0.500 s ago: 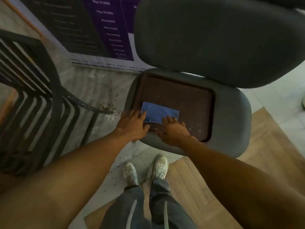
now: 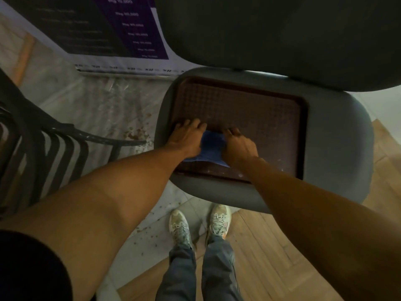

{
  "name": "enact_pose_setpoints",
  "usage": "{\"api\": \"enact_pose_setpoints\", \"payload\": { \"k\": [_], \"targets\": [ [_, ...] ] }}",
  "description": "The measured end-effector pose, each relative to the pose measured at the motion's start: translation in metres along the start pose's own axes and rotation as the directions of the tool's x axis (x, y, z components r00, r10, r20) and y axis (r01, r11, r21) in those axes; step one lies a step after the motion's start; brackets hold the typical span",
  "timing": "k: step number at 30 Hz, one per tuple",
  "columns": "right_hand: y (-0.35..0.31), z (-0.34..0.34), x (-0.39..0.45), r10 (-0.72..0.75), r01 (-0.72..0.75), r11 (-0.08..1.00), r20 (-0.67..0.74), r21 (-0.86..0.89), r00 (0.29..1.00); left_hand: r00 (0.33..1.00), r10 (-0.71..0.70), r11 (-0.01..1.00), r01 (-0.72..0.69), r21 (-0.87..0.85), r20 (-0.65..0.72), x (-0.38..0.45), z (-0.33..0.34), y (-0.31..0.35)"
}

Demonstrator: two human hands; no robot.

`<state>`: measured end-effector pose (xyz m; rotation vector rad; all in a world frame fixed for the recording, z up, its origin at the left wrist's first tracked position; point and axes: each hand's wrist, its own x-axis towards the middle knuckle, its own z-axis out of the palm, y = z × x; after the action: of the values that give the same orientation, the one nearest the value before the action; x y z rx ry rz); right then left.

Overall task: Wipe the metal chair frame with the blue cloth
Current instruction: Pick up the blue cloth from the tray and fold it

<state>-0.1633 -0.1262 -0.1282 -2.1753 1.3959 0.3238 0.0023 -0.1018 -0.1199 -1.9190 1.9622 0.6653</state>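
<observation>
The blue cloth (image 2: pixel 212 148) lies bunched on a brown tray (image 2: pixel 260 109) that rests on a grey padded chair seat (image 2: pixel 338 135). My left hand (image 2: pixel 187 135) presses on the cloth's left side with fingers spread flat on the tray. My right hand (image 2: pixel 239 144) grips the cloth's right side, fingers curled over it. The black metal chair frame (image 2: pixel 54 146), with slatted seat and curved bar, stands to the left on the floor, apart from both hands.
The grey chair's backrest (image 2: pixel 282 35) overhangs the top of the view. A printed banner (image 2: pixel 104 29) leans behind. Crumbs and debris (image 2: pixel 136 133) dot the pale floor. My feet in sneakers (image 2: pixel 199 224) stand in front of the grey seat, on wood flooring.
The cloth lay flat beyond my fingertips; now both hands have moved forward onto it and bunched it between them. The view has shifted closer over the seat.
</observation>
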Motion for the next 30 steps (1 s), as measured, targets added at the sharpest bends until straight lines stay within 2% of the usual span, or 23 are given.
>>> {"api": "enact_pose_setpoints", "payload": {
  "k": [3, 5, 7, 10, 12, 14, 17, 20, 23, 25, 27, 29, 30],
  "targets": [
    [-0.002, 0.013, 0.007, -0.020, 0.020, 1.000, 0.003, -0.013, 1.000, 0.997, 0.013, 0.999, -0.010, 0.041, -0.077, 0.000, -0.002, 0.000],
    [-0.002, 0.017, 0.006, -0.015, 0.015, 1.000, -0.013, 0.001, 1.000, 0.994, 0.024, 1.000, -0.026, -0.013, -0.103, -0.003, -0.003, 0.001],
    [-0.001, 0.019, 0.002, 0.007, -0.007, 1.000, -0.015, 0.023, 1.000, 0.992, 0.037, 0.982, -0.058, -0.179, -0.118, -0.009, -0.004, 0.003],
    [-0.004, 0.021, -0.009, 0.057, -0.044, 0.995, -0.135, 0.094, 0.989, 0.995, 0.018, 0.882, -0.062, -0.468, -0.097, -0.025, -0.001, 0.011],
    [-0.008, 0.021, -0.016, 0.087, -0.063, 0.989, -0.182, 0.132, 0.980, 0.989, 0.006, 0.795, -0.093, -0.599, -0.146, -0.035, 0.005, 0.016],
    [-0.012, 0.022, -0.021, 0.103, -0.068, 0.982, -0.190, 0.179, 0.976, 0.974, -0.067, 0.720, -0.104, -0.686, -0.217, -0.043, 0.012, 0.017],
    [-0.020, 0.025, -0.029, 0.084, -0.006, 0.957, -0.257, 0.289, 0.963, 0.946, -0.238, 0.534, -0.062, -0.843, -0.221, -0.049, 0.016, 0.015],
    [-0.030, 0.024, -0.036, 0.039, 0.082, 0.915, -0.287, 0.396, 0.957, 0.926, -0.364, 0.299, 0.014, -0.954, -0.100, -0.058, 0.017, 0.012],
    [-0.044, 0.018, -0.043, -0.077, 0.196, 0.879, -0.277, 0.435, 0.958, 0.888, -0.458, 0.058, 0.066, -0.996, 0.032, -0.073, 0.015, 0.008],
    [-0.057, 0.016, -0.046, -0.144, 0.258, 0.854, -0.270, 0.452, 0.952, 0.886, -0.432, -0.177, 0.104, -0.979, 0.172, -0.084, 0.016, 0.004],
    [-0.070, 0.014, -0.047, -0.198, 0.318, 0.830, -0.292, 0.457, 0.936, 0.917, -0.297, -0.371, 0.146, -0.917, 0.267, -0.094, 0.017, 0.002],
    [-0.087, 0.013, -0.049, -0.258, 0.386, 0.799, -0.317, 0.461, 0.913, 0.928, -0.270, -0.433, 0.121, -0.893, 0.257, -0.105, 0.017, -0.005],
    [-0.097, 0.013, -0.049, -0.277, 0.413, 0.782, -0.335, 0.466, 0.901, 0.920, -0.323, -0.410, 0.077, -0.909, 0.223, -0.111, 0.016, -0.010]
  ]
}}
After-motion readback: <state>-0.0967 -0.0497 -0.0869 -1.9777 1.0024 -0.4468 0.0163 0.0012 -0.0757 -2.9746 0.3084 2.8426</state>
